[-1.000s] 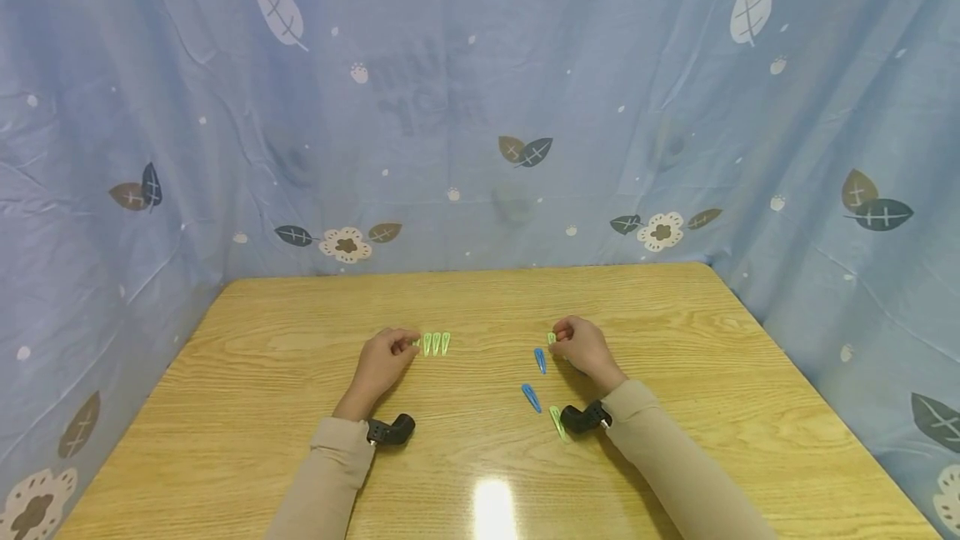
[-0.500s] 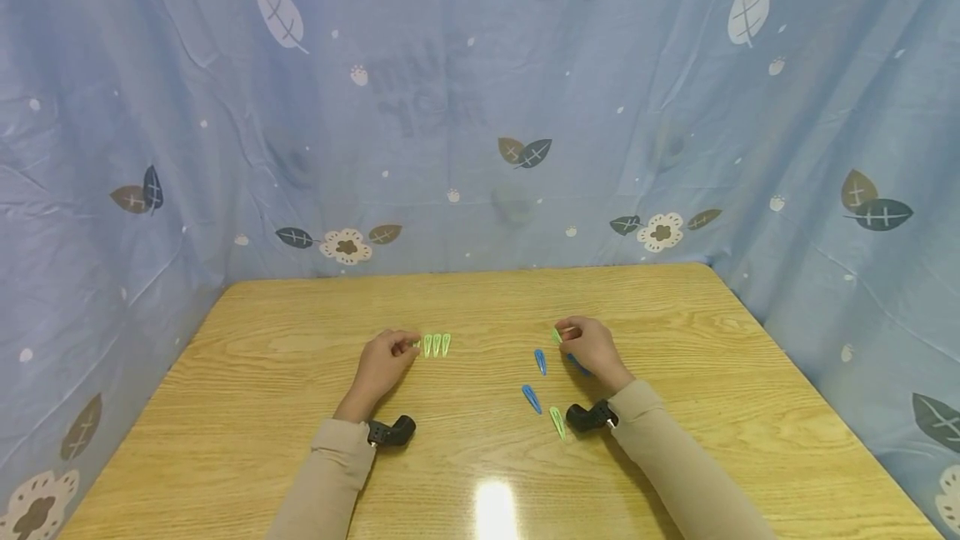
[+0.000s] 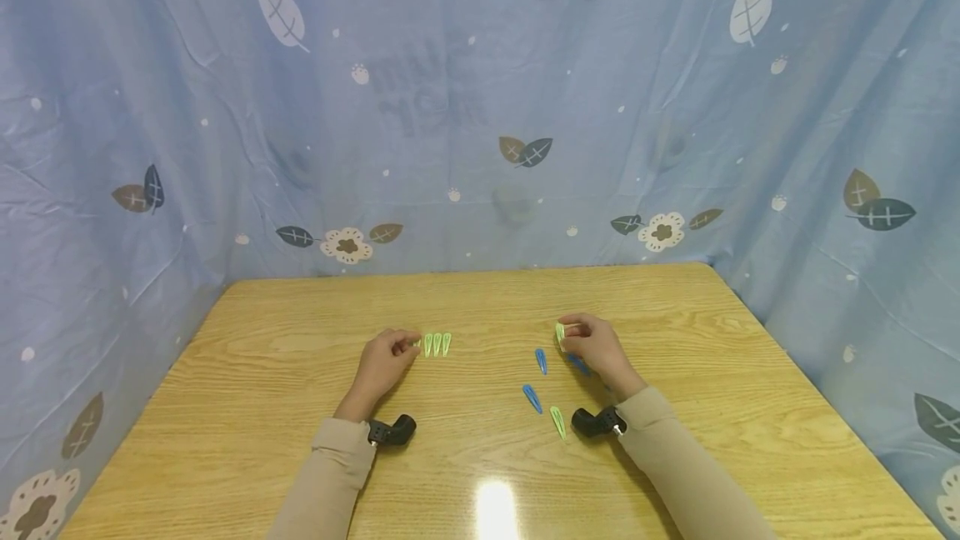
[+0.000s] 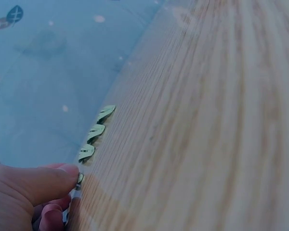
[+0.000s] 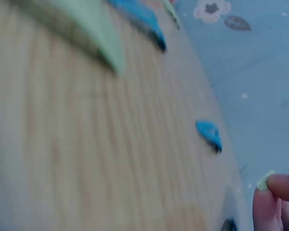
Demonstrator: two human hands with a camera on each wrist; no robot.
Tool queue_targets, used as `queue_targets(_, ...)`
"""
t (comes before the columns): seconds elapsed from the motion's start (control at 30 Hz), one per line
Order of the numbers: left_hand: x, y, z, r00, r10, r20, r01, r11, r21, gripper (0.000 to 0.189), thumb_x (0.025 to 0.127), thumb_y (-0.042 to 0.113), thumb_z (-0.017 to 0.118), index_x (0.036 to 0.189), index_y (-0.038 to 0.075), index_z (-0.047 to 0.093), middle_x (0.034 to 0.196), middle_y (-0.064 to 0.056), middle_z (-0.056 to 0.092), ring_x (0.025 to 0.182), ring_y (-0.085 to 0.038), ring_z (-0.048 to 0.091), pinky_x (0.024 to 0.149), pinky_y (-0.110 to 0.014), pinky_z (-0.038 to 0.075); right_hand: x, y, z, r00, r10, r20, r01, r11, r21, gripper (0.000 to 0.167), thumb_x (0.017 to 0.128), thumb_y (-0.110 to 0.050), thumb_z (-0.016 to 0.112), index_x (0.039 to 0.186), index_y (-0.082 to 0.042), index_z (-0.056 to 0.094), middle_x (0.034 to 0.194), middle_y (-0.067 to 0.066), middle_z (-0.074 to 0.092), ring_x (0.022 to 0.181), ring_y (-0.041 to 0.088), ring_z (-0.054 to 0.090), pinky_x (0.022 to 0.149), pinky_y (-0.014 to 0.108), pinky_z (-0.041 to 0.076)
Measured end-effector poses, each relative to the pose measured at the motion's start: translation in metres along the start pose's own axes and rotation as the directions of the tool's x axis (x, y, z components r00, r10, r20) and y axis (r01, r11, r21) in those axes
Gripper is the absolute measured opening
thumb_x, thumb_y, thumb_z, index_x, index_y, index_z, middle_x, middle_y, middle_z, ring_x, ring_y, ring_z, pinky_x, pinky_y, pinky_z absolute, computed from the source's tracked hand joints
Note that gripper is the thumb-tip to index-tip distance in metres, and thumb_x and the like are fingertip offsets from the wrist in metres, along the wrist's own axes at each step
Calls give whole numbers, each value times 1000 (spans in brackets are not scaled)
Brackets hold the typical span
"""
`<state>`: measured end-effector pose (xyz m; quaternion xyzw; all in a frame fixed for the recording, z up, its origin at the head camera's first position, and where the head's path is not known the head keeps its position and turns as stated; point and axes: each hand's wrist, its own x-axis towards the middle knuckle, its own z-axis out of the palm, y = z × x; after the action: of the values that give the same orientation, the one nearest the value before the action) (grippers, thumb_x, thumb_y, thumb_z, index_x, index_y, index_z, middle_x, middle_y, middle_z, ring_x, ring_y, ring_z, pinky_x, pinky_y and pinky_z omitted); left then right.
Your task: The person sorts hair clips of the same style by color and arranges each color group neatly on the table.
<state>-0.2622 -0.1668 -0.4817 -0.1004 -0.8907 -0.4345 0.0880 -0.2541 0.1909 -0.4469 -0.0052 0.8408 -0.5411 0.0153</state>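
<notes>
Where fingertips (image 5: pixel 265 201) meet, right hand (image 3: pixel 597 347) pinches clip (image 3: pixel 560 332).

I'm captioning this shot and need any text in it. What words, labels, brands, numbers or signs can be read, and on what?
None can be read for certain.
Blue curtain: faint letter-like marks, too blurred to read.
Green clips and blue clips: no lettering visible.
Wrist cameras: nothing legible at this size.
</notes>
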Motion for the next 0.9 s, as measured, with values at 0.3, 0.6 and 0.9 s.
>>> queue_targets(0.3, -1, 1, -1, 1000, 2, 4, -2, 1000, 7, 20, 88, 9, 69, 107, 4, 72, 82, -2, 56, 71, -15, 49, 64, -28, 43, -14, -30, 13, 997, -72, 29, 71, 996, 45, 39, 87, 2, 64, 124, 8, 57, 106, 21, 60, 94, 27, 60, 79, 38, 51)
queue_targets(0.6, 0, 1, -2, 1000, 4, -2, -4, 1000, 5, 19, 88, 10, 69, 106, 4, 72, 81, -2, 56, 71, -15, 49, 65, -29, 43, -19, -47, 41, 991, -99, 93, 86, 987, 140, 37, 87, 2, 64, 124, 6, 57, 105, 18, 59, 91, 23, 59, 81, 39, 51)
queue_targets(0.9, 0, 2, -2, 1000, 5, 5, -5, 1000, 1, 19, 88, 10, 69, 106, 4, 72, 81, -3, 56, 71, -15, 48, 64, -29, 42, -19, -57, 83, 991, -111, 77, 95, 977, 189, 34, 82, 9, 65, 116, 7, 62, 99, 17, 60, 87, 23, 58, 75, 32, 51)
